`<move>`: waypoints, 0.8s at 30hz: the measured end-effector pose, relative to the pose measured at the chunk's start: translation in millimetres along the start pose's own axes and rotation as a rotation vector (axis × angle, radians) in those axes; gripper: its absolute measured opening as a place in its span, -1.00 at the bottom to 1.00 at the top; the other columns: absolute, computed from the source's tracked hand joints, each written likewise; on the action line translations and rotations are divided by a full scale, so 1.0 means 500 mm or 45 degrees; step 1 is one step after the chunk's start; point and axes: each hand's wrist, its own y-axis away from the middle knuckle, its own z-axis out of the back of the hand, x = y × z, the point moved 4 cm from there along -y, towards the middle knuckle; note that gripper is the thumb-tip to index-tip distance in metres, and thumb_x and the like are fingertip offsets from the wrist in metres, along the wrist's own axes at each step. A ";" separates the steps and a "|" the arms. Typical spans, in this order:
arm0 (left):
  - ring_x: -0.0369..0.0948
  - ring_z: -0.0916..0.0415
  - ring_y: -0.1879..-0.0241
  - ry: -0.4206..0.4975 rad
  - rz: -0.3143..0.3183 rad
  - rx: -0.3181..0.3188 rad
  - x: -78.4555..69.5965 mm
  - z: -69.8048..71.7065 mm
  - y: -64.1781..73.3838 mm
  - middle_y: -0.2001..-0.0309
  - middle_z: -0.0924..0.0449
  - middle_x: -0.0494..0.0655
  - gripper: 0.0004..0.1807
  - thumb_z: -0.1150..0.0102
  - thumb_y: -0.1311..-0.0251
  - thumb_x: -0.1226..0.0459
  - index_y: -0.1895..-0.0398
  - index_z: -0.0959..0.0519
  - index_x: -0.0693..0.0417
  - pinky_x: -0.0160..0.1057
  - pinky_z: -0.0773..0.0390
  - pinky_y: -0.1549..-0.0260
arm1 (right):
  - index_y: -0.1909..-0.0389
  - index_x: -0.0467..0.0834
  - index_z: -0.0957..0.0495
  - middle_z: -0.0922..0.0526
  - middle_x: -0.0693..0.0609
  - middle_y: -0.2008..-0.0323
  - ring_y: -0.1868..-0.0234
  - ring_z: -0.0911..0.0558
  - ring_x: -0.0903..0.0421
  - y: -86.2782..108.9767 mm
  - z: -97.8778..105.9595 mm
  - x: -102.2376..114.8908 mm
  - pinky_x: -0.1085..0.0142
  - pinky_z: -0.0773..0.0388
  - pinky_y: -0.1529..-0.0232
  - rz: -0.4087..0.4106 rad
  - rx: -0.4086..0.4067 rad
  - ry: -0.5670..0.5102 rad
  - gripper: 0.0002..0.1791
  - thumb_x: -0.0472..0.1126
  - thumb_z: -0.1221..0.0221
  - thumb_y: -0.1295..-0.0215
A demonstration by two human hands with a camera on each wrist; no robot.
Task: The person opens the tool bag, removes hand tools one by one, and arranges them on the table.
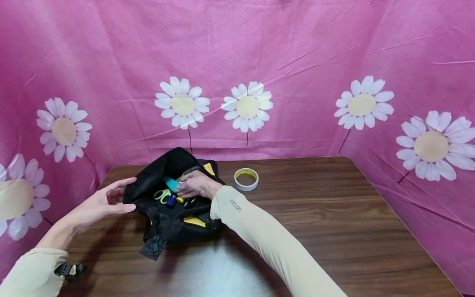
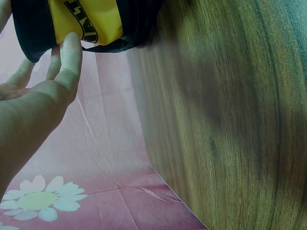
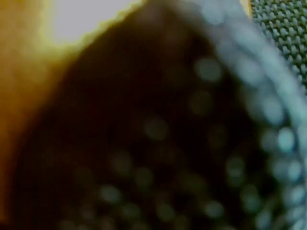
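A black bag with yellow panels [image 1: 167, 231] lies open on the table, its mouth facing up. My left hand [image 1: 115, 198] grips its left edge, thumb and fingers apart; in the left wrist view a fingertip presses a yellow panel with black lettering [image 2: 103, 21]. Inside the bag, my right hand [image 1: 194, 184] pinches a turquoise object [image 1: 171, 183] whose kind I cannot tell. Below it lie scissors with light green handles [image 1: 162, 195], a small dark blue item [image 1: 171, 200] and a yellow piece [image 1: 180, 199]. The right wrist view is mostly dark, blurred fabric.
A roll of tape [image 1: 246, 187] lies flat to the right of the bag. The brown wooden table [image 1: 334, 231] extends to the right and front. A pink curtain with white flowers [image 1: 289, 49] hangs behind and along both sides.
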 end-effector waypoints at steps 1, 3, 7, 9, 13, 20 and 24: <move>-0.21 -0.53 0.06 0.000 0.007 -0.003 0.000 0.000 0.000 0.00 -0.50 0.21 -0.18 -0.30 -0.32 0.35 -0.57 -0.12 0.10 -0.32 -0.52 0.13 | -0.26 -0.44 -0.41 -0.72 -0.29 0.13 -0.03 -0.69 -0.20 0.001 -0.001 0.001 0.07 -0.61 -0.02 -0.003 0.005 0.001 -0.55 -0.48 -0.19 -0.38; -0.21 -0.53 0.06 -0.003 0.010 -0.003 0.001 0.001 -0.001 -0.01 -0.50 0.21 -0.17 -0.30 -0.32 0.35 -0.57 -0.11 0.11 -0.32 -0.53 0.12 | -0.24 -0.44 -0.43 -0.72 -0.27 0.14 -0.03 -0.69 -0.19 0.003 -0.003 0.003 0.10 -0.62 -0.01 -0.008 0.018 0.012 -0.58 -0.47 -0.18 -0.39; -0.21 -0.53 0.05 -0.014 0.017 0.001 0.003 0.000 -0.002 -0.02 -0.50 0.23 -0.17 -0.30 -0.32 0.34 -0.58 -0.10 0.12 -0.31 -0.52 0.12 | -0.21 -0.43 -0.45 -0.72 -0.22 0.18 -0.01 -0.71 -0.15 0.009 -0.013 0.009 0.14 -0.64 0.03 -0.008 0.063 0.016 -0.63 -0.45 -0.15 -0.42; -0.21 -0.52 0.05 -0.018 0.022 0.003 0.002 -0.001 -0.002 -0.03 -0.49 0.22 -0.16 -0.30 -0.32 0.33 -0.58 -0.10 0.12 -0.30 -0.52 0.12 | -0.15 -0.43 -0.48 -0.68 -0.19 0.20 0.02 -0.72 -0.14 0.014 -0.018 0.013 0.16 -0.65 0.06 -0.004 0.088 0.003 -0.67 -0.43 -0.13 -0.42; -0.20 -0.52 0.05 -0.011 0.034 -0.002 0.000 -0.001 -0.002 -0.02 -0.50 0.21 -0.17 -0.31 -0.32 0.32 -0.58 -0.11 0.09 -0.30 -0.52 0.12 | -0.02 -0.42 -0.55 -0.65 -0.19 0.21 0.10 -0.74 -0.13 0.032 -0.022 0.028 0.16 -0.67 0.10 -0.011 0.112 -0.015 -0.75 -0.39 -0.12 -0.40; -0.26 -0.54 0.03 -0.034 0.025 -0.015 -0.003 -0.002 -0.003 -0.07 -0.50 0.20 -0.14 -0.34 -0.30 0.30 -0.58 -0.10 0.11 -0.32 -0.52 0.13 | -0.13 -0.44 -0.54 -0.62 -0.22 0.05 0.07 -0.73 -0.15 0.077 -0.007 0.063 0.13 -0.66 0.08 -0.019 0.163 -0.008 -0.67 -0.34 -0.13 -0.44; -0.26 -0.55 0.03 -0.027 0.032 -0.013 -0.002 -0.003 -0.002 -0.07 -0.50 0.21 -0.13 -0.34 -0.30 0.30 -0.58 -0.09 0.12 -0.32 -0.52 0.13 | 0.01 -0.40 -0.58 -0.62 -0.20 0.03 0.04 -0.73 -0.16 0.106 0.010 0.081 0.09 -0.65 0.04 -0.017 0.205 -0.046 -0.77 -0.33 -0.14 -0.44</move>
